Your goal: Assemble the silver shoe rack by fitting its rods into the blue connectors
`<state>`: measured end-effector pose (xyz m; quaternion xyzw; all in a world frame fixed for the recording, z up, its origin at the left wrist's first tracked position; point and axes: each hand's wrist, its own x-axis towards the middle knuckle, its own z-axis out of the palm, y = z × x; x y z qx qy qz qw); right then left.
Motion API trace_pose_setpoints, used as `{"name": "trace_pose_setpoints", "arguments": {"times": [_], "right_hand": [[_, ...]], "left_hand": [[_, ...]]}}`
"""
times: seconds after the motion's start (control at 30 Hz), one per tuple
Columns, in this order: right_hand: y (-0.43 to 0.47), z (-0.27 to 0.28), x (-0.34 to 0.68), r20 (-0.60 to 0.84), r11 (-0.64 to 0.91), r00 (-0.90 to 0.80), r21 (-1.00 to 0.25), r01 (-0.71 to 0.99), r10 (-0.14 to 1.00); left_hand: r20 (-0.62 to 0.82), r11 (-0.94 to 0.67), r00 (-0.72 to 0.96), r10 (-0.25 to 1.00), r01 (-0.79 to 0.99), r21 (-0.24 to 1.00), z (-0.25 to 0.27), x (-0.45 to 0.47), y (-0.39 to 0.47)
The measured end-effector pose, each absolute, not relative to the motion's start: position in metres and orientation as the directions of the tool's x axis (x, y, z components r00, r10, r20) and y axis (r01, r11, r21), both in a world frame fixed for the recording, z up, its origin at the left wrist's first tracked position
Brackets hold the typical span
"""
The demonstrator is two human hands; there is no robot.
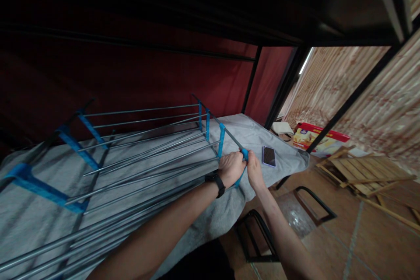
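Left hand point(231, 167), right hand point(254, 168) — clenched on blue bracket point(244, 153), metal rack point(157, 149) extending leftward

Standing here, I am making out no readable letter, number or brand. To the right of the phone point(269, 156) and farther off, a red-and-yellow box point(320, 142) is showing yellow marks along its red band point(334, 133) and a small purple emblem point(303, 131) on its front, but both are coming across too small and blurred to read.
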<state>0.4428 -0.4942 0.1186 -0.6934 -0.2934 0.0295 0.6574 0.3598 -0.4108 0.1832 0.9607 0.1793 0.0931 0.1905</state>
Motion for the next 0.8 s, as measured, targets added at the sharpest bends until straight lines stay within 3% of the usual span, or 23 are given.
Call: {"name": "trace_pose_setpoints", "arguments": {"times": [0.3,0.8], "right_hand": [[-0.491,0.121,0.436,0.333,0.016,0.861,-0.935,0.354,0.384],[-0.491,0.121,0.431,0.311,0.043,0.858,-0.946,0.322,0.410]], "left_hand": [[0.168,-0.881,0.907,0.385,0.308,0.360,0.181,0.357,-0.415],[0.179,-0.900,0.921,0.345,0.271,0.341,0.178,0.356,-0.416]]}}
